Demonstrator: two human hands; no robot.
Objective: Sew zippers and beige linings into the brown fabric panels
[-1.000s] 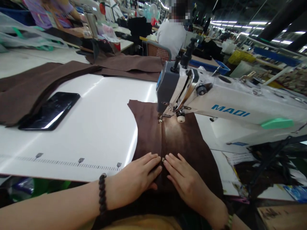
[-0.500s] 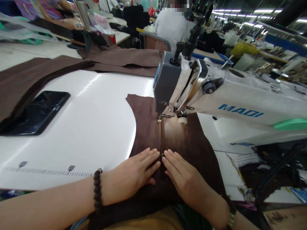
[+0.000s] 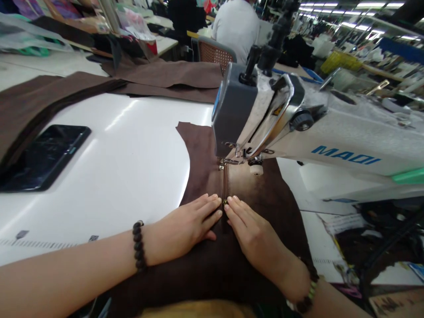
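Observation:
A dark brown leather piece lies on the white table under the sewing machine. A zipper runs down its middle from the presser foot toward me. My left hand rests flat on the leather just left of the zipper, fingers stretched out. On the other side my right hand lies flat too, its fingertips beside the brass-coloured zipper pull. The fingertips of both hands nearly meet at the zipper's near end. Neither hand grips anything.
A dark tablet-like device lies on the table at left, partly under stacked brown pieces. More brown strips lie behind. A person in a white shirt sits ahead by a chair. Scraps lie at right.
Both hands and the leather have shifted slightly forward, toward the needle. The camera view has tilted and moved a little closer to the machine. The hands keep their flat pose.

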